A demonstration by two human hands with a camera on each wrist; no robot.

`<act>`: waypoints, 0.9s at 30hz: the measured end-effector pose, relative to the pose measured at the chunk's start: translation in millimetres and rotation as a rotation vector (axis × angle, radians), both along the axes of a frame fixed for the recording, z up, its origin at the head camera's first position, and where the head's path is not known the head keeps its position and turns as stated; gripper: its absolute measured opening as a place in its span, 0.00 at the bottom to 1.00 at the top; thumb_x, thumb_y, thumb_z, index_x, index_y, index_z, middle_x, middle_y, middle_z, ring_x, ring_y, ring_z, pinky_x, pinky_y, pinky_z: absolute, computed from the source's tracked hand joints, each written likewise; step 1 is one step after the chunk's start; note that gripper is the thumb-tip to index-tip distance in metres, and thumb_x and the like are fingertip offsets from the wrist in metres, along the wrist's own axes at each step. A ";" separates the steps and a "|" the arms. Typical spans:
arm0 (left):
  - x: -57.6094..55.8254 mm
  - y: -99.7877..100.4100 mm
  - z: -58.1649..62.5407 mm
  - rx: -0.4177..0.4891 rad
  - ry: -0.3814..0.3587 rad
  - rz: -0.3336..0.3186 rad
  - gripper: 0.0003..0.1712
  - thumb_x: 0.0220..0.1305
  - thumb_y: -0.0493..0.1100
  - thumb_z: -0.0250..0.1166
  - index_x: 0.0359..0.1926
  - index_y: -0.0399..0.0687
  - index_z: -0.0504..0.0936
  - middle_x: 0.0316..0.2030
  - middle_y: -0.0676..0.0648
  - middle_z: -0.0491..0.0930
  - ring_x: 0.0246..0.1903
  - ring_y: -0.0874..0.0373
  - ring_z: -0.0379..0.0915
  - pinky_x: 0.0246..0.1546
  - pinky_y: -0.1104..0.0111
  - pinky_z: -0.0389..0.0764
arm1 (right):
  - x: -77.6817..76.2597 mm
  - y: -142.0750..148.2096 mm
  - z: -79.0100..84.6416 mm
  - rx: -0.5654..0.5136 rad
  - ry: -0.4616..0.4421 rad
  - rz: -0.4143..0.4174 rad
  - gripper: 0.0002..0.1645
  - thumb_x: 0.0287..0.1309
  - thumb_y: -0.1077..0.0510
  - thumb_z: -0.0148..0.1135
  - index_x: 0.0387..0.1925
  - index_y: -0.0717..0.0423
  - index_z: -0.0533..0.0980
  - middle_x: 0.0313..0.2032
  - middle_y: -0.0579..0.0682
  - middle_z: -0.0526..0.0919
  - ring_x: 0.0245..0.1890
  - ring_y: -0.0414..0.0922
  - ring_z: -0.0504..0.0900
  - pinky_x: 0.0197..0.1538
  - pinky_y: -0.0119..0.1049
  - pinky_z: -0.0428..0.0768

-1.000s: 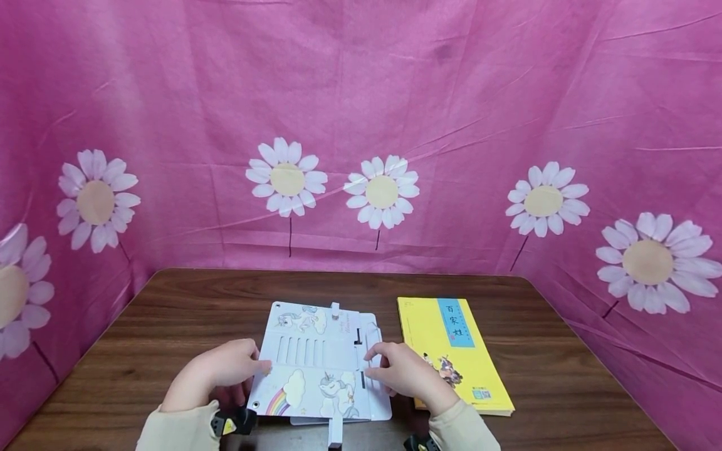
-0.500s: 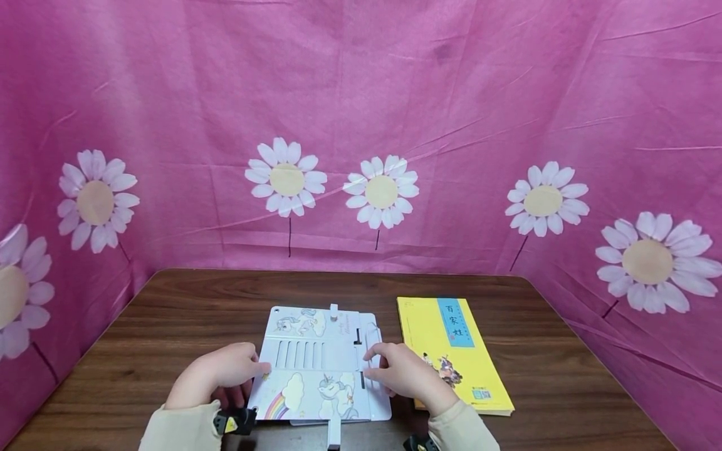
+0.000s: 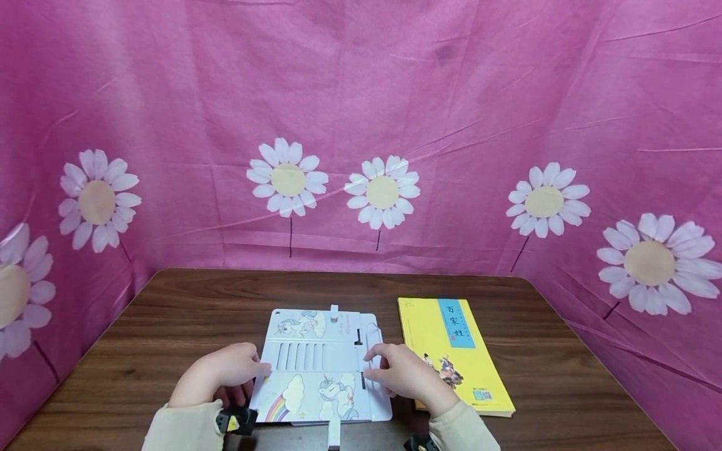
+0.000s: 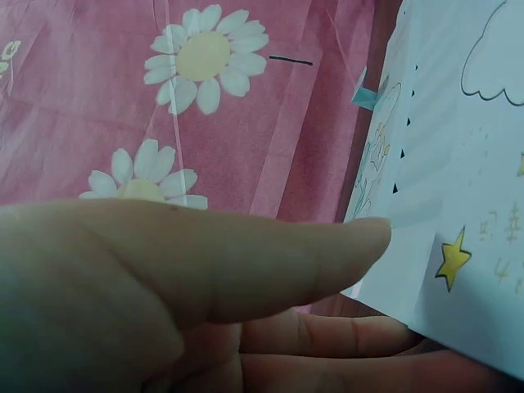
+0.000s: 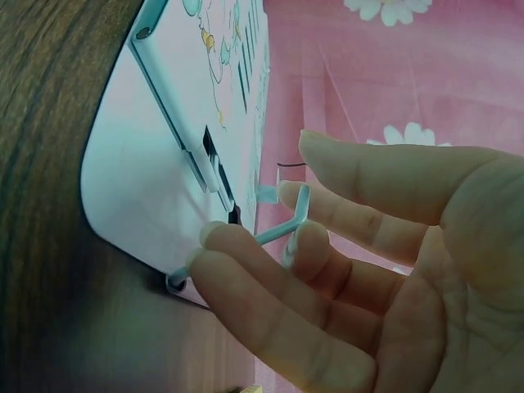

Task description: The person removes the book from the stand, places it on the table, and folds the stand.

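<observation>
A white folding book stand printed with unicorns and a rainbow lies on the table, its slotted panel over a base plate that sticks out at the right. My left hand grips the panel's left edge; in the left wrist view the thumb lies on the printed face and the other fingers pass underneath. At the right side, my right hand has its fingers curled around a thin white wire support on the stand. Its thumb stands apart from the wire in the right wrist view.
Right of the stand lies a yellow book with a blue title strip, partly behind the right hand. White clips jut past the panel's near and far edges. Behind the brown wooden table hangs a pink cloth with daisies.
The printed panel has sunk a little on its left side toward the base, and my left hand has gone down with it. My right hand stays in place at the wire support.
</observation>
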State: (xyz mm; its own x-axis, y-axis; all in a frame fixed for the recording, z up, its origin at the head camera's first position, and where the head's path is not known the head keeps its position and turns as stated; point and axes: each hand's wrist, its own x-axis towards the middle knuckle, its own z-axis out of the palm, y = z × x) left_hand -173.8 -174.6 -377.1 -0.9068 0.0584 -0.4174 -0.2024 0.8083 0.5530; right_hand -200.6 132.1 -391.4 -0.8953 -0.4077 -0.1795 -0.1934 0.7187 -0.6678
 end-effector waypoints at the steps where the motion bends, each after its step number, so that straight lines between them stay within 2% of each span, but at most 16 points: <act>1: -0.3 -0.1 0.0 -0.001 0.000 0.000 0.13 0.68 0.47 0.61 0.33 0.41 0.74 0.21 0.46 0.79 0.20 0.55 0.77 0.20 0.62 0.81 | -0.1 0.2 -0.1 0.000 0.000 0.001 0.15 0.60 0.52 0.68 0.45 0.55 0.81 0.20 0.49 0.74 0.16 0.42 0.72 0.20 0.34 0.69; 8: -2.8 -0.9 2.0 -0.020 0.009 0.007 0.13 0.68 0.48 0.61 0.35 0.41 0.76 0.24 0.46 0.78 0.23 0.53 0.76 0.23 0.60 0.81 | -0.9 1.5 0.6 -0.009 0.010 0.017 0.16 0.59 0.51 0.68 0.45 0.56 0.81 0.20 0.48 0.74 0.16 0.42 0.72 0.21 0.34 0.69; 16: -5.5 -1.4 4.9 -0.111 0.107 0.001 0.16 0.68 0.49 0.60 0.39 0.39 0.78 0.25 0.47 0.77 0.23 0.53 0.74 0.23 0.61 0.77 | -1.7 3.2 2.3 0.005 0.041 0.017 0.18 0.58 0.50 0.69 0.45 0.56 0.81 0.21 0.48 0.74 0.18 0.42 0.72 0.22 0.34 0.69; 22: -9.8 1.9 4.7 -0.197 0.195 -0.054 0.25 0.65 0.56 0.62 0.47 0.36 0.79 0.37 0.41 0.82 0.36 0.49 0.78 0.37 0.50 0.78 | -2.0 4.2 2.1 0.003 0.074 0.019 0.18 0.58 0.50 0.69 0.45 0.57 0.81 0.21 0.46 0.74 0.18 0.41 0.72 0.22 0.33 0.70; 24: -11.0 4.2 5.3 -0.210 0.236 -0.042 0.28 0.66 0.57 0.62 0.51 0.35 0.78 0.43 0.39 0.83 0.43 0.45 0.79 0.42 0.45 0.77 | -2.3 4.5 2.5 -0.001 0.080 0.018 0.18 0.58 0.49 0.69 0.45 0.57 0.81 0.21 0.46 0.74 0.18 0.41 0.73 0.22 0.33 0.71; 27: -12.2 9.2 7.6 -0.181 0.313 0.012 0.32 0.67 0.56 0.61 0.59 0.33 0.74 0.48 0.37 0.82 0.49 0.41 0.78 0.46 0.42 0.77 | -2.9 6.0 5.4 -0.011 0.086 0.004 0.19 0.59 0.49 0.68 0.46 0.57 0.81 0.23 0.46 0.75 0.21 0.41 0.73 0.23 0.34 0.72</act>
